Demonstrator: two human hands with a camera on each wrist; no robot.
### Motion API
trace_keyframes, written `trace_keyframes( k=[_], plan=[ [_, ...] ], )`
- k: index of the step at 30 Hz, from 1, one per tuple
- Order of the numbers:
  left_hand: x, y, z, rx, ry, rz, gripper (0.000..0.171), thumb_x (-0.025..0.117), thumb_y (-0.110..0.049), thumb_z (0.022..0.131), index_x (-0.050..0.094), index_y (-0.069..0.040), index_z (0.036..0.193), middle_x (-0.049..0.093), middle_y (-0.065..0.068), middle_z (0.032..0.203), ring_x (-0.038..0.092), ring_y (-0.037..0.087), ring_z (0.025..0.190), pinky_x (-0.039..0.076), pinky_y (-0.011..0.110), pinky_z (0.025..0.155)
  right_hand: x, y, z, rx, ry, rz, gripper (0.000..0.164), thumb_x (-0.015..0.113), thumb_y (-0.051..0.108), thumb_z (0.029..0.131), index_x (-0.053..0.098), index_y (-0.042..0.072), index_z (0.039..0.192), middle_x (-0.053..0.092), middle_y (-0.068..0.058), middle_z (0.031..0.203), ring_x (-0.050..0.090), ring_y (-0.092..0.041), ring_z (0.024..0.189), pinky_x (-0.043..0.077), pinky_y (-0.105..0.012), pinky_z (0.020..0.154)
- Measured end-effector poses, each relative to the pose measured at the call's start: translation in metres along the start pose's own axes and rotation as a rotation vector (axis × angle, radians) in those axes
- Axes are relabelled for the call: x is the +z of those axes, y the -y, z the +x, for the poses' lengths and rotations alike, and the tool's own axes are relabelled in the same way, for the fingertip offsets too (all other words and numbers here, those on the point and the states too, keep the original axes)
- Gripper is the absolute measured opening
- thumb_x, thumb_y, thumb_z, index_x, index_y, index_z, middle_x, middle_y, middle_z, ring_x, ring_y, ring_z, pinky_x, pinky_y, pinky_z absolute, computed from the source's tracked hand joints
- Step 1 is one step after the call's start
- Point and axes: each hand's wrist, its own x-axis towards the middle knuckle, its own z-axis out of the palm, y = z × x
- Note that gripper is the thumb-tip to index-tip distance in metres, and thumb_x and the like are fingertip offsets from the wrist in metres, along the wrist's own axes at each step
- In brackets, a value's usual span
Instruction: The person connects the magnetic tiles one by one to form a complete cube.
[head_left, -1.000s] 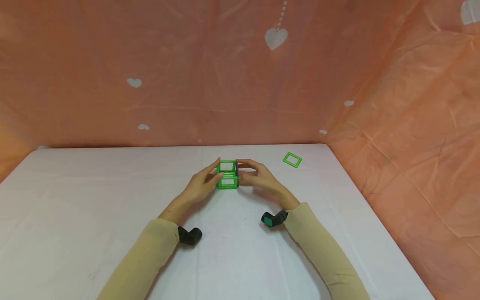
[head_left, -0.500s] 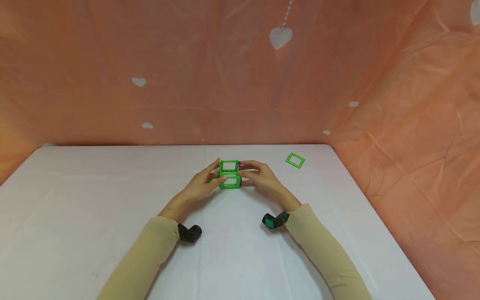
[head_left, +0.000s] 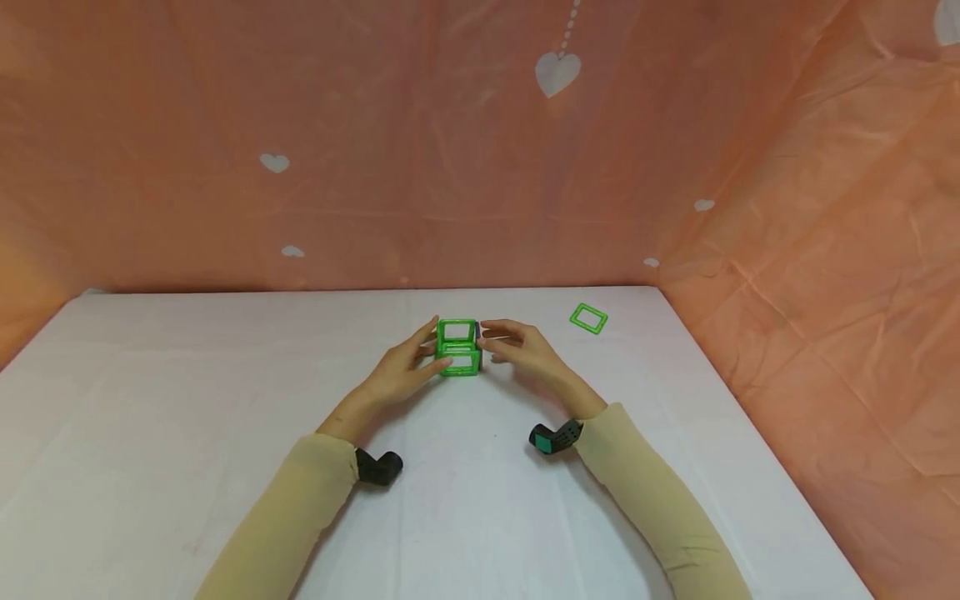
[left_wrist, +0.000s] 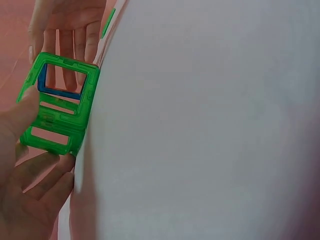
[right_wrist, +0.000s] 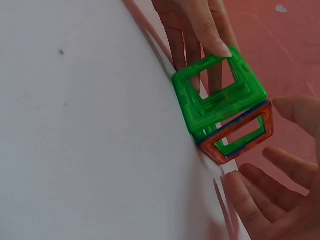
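Note:
A small box of magnetic tiles [head_left: 459,374] stands on the white table, mostly green frames joined edge to edge. My left hand [head_left: 395,372] holds it from the left, thumb on the near face and fingers at the side and behind. On the box's right side is a red-orange tile [right_wrist: 268,120] in the right wrist view, and a blue tile [left_wrist: 42,82] shows through the frame in the left wrist view. Just right of that side, my right hand [head_left: 527,354] hovers with loosely bent fingers, a narrow gap between them and the tiles.
A loose green tile [head_left: 575,312] lies flat at the back right of the white table [head_left: 225,375]. Behind the table and along its right side hangs an orange curtain [head_left: 412,192] with pale hearts. Both wrists wear black cameras [head_left: 379,468].
My right hand has come slightly off the box's right side, its fingers now apart from the tiles. The left hand keeps its hold, and the box has barely moved.

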Motion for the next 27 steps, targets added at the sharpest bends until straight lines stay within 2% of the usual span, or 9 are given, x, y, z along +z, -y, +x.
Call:
trace_keyframes(
  k=[8, 17, 23, 27],
  plan=[
    [0.001, 0.003, 0.0, 0.011, 0.004, 0.005, 0.074, 0.058, -0.024, 0.096, 0.015, -0.005, 0.153, 0.042, 0.023, 0.146, 0.049, 0.039, 0.127, 0.032, 0.051, 0.111, -0.015, -0.008, -0.002, -0.015, -0.041, -0.102, 0.049, 0.062, 0.02, 0.094, 0.05, 0.0, 0.137, 0.055, -0.021, 0.132, 0.057, -0.033, 0.117, 0.053, -0.036, 0.089],
    [0.001, 0.003, -0.001, 0.049, -0.012, 0.035, 0.074, 0.06, -0.021, 0.095, 0.017, -0.002, 0.152, 0.049, 0.026, 0.139, 0.051, 0.039, 0.125, 0.034, 0.048, 0.11, -0.038, -0.014, -0.006, -0.032, -0.163, -0.156, 0.045, 0.063, 0.017, 0.093, 0.053, -0.003, 0.132, 0.056, -0.024, 0.13, 0.056, -0.035, 0.117, 0.053, -0.034, 0.086],
    [0.001, 0.002, -0.002, 0.029, -0.018, 0.064, 0.075, 0.061, -0.021, 0.095, 0.017, -0.003, 0.153, 0.048, 0.027, 0.139, 0.051, 0.039, 0.125, 0.032, 0.05, 0.111, -0.05, -0.017, -0.008, -0.018, -0.218, -0.21, 0.045, 0.064, 0.019, 0.092, 0.055, -0.002, 0.131, 0.055, -0.021, 0.133, 0.052, -0.035, 0.123, 0.049, -0.044, 0.095],
    [0.001, 0.003, -0.001, 0.05, -0.023, 0.068, 0.076, 0.062, -0.019, 0.094, 0.017, -0.001, 0.152, 0.05, 0.027, 0.137, 0.051, 0.039, 0.125, 0.029, 0.052, 0.112, -0.06, -0.019, -0.008, -0.006, -0.256, -0.241, 0.046, 0.063, 0.021, 0.092, 0.054, -0.002, 0.131, 0.052, -0.019, 0.137, 0.048, -0.033, 0.127, 0.044, -0.045, 0.102]
  ],
)
